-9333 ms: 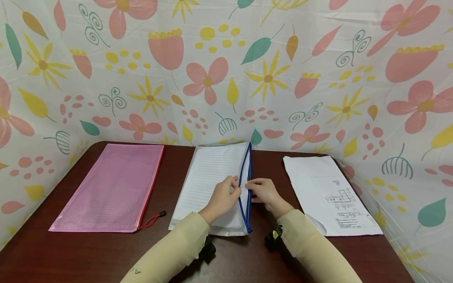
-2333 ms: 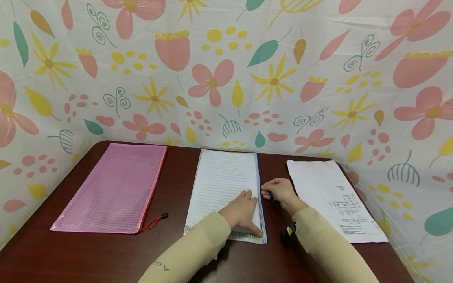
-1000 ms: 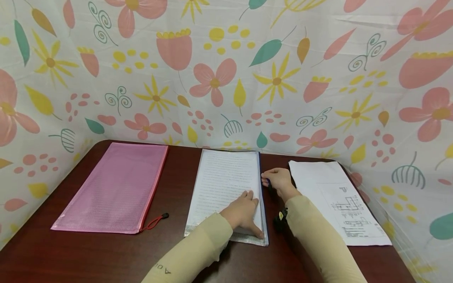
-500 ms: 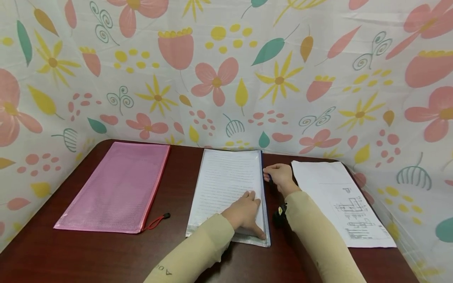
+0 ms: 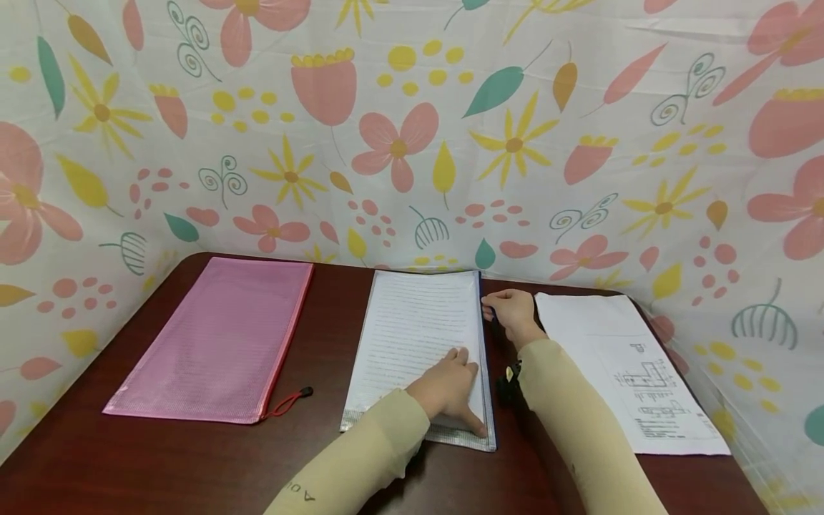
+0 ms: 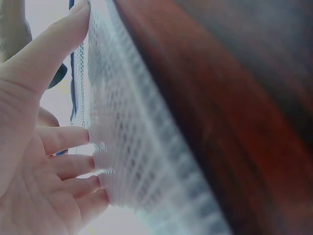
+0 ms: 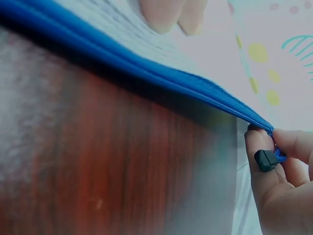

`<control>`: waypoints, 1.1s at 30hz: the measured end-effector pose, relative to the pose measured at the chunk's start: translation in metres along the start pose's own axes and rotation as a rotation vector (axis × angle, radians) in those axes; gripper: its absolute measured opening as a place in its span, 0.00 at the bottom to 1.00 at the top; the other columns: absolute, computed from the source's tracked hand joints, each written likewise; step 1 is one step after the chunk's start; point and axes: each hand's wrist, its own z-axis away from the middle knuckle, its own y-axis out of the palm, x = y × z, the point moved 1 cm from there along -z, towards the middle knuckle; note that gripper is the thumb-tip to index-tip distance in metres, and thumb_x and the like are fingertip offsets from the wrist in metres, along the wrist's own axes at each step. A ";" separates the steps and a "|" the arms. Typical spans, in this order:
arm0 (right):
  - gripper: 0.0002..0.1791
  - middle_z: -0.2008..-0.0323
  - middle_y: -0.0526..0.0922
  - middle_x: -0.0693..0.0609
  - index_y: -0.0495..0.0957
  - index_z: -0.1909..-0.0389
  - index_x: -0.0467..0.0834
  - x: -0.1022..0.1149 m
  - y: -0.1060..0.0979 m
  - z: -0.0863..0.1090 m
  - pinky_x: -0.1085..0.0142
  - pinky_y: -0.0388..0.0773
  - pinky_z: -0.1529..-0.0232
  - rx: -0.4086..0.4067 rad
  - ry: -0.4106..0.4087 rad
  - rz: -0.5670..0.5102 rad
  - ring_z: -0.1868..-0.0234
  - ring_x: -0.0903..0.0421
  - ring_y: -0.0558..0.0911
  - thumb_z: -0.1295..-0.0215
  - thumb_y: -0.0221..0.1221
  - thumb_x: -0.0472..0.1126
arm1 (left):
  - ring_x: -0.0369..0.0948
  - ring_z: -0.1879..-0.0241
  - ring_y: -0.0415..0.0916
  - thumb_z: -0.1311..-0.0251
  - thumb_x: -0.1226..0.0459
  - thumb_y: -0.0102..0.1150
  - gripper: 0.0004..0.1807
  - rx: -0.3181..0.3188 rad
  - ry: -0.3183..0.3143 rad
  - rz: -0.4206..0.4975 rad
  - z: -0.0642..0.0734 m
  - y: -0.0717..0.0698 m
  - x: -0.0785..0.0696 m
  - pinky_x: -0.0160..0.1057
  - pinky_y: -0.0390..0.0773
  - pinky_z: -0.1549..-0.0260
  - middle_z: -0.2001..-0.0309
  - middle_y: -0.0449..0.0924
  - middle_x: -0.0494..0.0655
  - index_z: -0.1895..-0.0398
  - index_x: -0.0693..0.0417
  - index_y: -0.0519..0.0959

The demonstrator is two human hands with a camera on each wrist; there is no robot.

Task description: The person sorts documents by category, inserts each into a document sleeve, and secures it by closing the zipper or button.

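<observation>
A clear mesh zipper pouch (image 5: 405, 322) with lined paper inside lies in the middle of the table. My left hand (image 5: 450, 386) rests on its lower right part, fingers spread and thumb towards the near corner. In the left wrist view, the fingertips (image 6: 80, 134) press on the mesh. Along the pouch's right edge runs a blue zipper (image 7: 161, 81). My right hand (image 5: 511, 311) pinches the zipper pull near the far end of that edge, thumb against forefinger. From the pull hangs a blue cord loop with a black toggle (image 7: 265, 160), lying against the fingers.
Left on the dark red-brown table (image 5: 161, 465) lies a pink mesh zipper pouch (image 5: 212, 336) with a red cord (image 5: 283, 405). White sheets (image 5: 599, 343) printed with technical drawings lie on the right. A floral curtain (image 5: 399, 229) stands behind the table.
Earlier, both hands were at the pouch's gaping blue edge; now the left lies on the pouch. The right hand has slid away along the zipper towards the far end. The view has shifted slightly.
</observation>
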 end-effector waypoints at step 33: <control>0.10 0.65 0.79 0.48 0.80 0.59 0.33 0.014 0.016 -0.040 0.66 0.81 0.66 -0.130 0.021 -0.251 0.69 0.56 0.80 0.41 0.62 0.34 | 0.49 0.27 0.49 0.69 0.31 0.68 0.61 -0.001 -0.005 -0.018 0.003 0.001 -0.001 0.37 0.58 0.32 0.27 0.51 0.55 0.30 0.54 0.61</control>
